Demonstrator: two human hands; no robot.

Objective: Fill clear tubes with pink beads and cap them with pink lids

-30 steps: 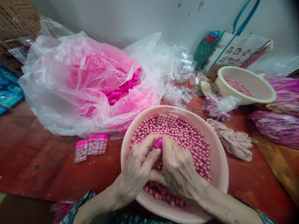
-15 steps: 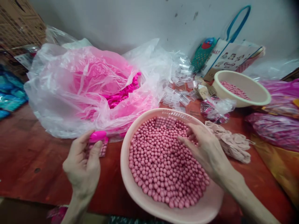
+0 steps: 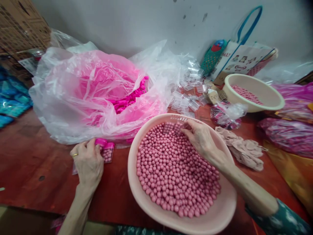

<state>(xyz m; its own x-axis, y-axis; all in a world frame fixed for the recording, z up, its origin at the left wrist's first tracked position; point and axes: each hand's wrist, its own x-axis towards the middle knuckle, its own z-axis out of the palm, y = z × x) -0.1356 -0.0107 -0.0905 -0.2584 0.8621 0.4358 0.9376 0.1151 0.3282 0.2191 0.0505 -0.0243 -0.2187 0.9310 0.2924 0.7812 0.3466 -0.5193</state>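
Observation:
My left hand (image 3: 88, 160) is palm down on the table, its fingers curled over small clear containers of pink beads. A bright pink cap (image 3: 101, 142) and one bead-filled container (image 3: 108, 154) show beside its fingertips; what lies beneath the palm is hidden. My right hand (image 3: 199, 137) reaches into a pale pink basin (image 3: 132, 169) full of pink beads (image 3: 168, 173). Its thumb and fingers pinch at the right end of a clear container (image 3: 169, 128) lying on the beads near the far rim.
Behind the basin sits a large clear plastic bag (image 3: 80, 94) of bright pink caps. Loose clear containers (image 3: 186, 101) lie scattered at the back. A cream bowl (image 3: 264, 94) of beads, beige gloves (image 3: 244, 150) and purple plastic packs (image 3: 286, 135) are on the right.
My left hand has turned palm down and lowered the pink-capped container to the table. Inside the basin, my right hand has moved left to the clear container, its fingers closing together.

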